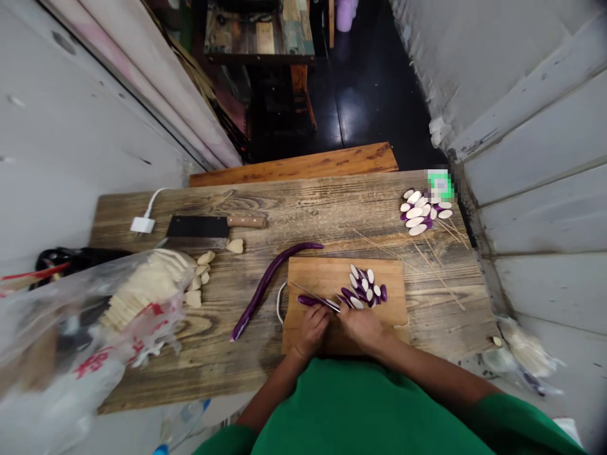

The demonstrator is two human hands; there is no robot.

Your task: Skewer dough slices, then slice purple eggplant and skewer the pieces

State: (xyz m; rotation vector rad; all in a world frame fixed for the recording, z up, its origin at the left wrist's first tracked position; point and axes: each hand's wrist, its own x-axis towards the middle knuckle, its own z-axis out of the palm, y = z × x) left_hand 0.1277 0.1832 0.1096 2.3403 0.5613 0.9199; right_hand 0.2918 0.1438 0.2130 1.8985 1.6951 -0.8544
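Observation:
My left hand [310, 328] is closed on the short purple end of an eggplant [307, 300] lying on the wooden cutting board [322, 275]. Curled around a knife handle, my right hand [361, 323] keeps the thin blade [313, 295] slanting up-left across that eggplant end. A pile of cut eggplant slices [364, 287], white with purple skin, lies on the board just right of the blade. A whole long purple eggplant [270, 284] lies on the wooden table [303, 208] left of the board.
A cleaver [203, 226] with a wooden handle lies at the table's back left, near a white charger [143, 224]. A plastic bag of pale slices [142, 291] sits left. More eggplant slices [422, 212] and thin bamboo skewers [439, 265] lie at the right. A wooden bench [303, 165] stands behind.

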